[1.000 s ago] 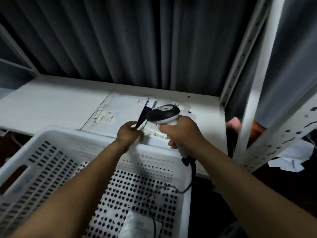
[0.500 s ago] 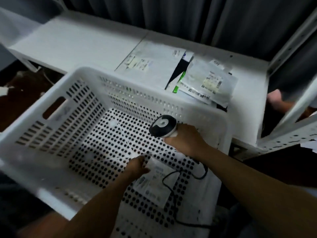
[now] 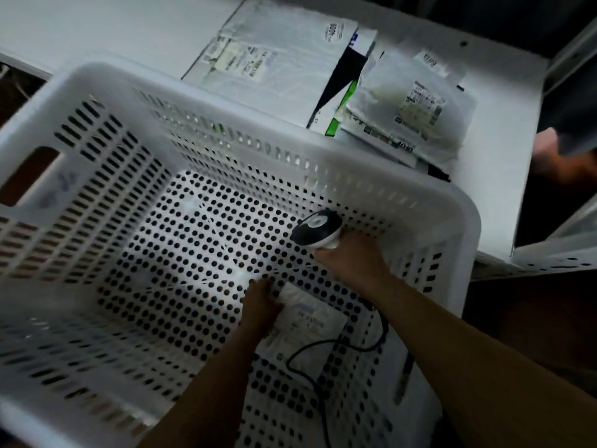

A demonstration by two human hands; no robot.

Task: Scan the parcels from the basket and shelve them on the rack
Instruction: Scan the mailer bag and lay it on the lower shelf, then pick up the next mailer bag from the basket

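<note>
A white perforated basket [image 3: 371, 176] fills most of the view. On its floor lies one small white parcel [image 3: 311, 331] with a printed label. My left hand [image 3: 263, 305] rests on the parcel's left edge, fingers curled at it. My right hand [image 3: 350, 258] grips a black-and-white barcode scanner [image 3: 318, 231] just above the basket floor, a little beyond the parcel. The scanner's black cable [image 3: 323, 344] loops across the parcel. Several shelved parcels [image 3: 410, 105] lie on the white rack shelf [image 3: 504, 130] behind the basket.
A large flat white mailer [image 3: 274, 59] lies on the shelf to the left of the smaller parcels. The rack's perforated upright [image 3: 555, 260] stands at the right. A dark gap and a blurred pinkish object [image 3: 555, 150] show beyond the shelf's right edge.
Both hands came down from the shelf into the basket. The left hand let go of the shelved parcel and now lies on the one in the basket; the view tilted downward.
</note>
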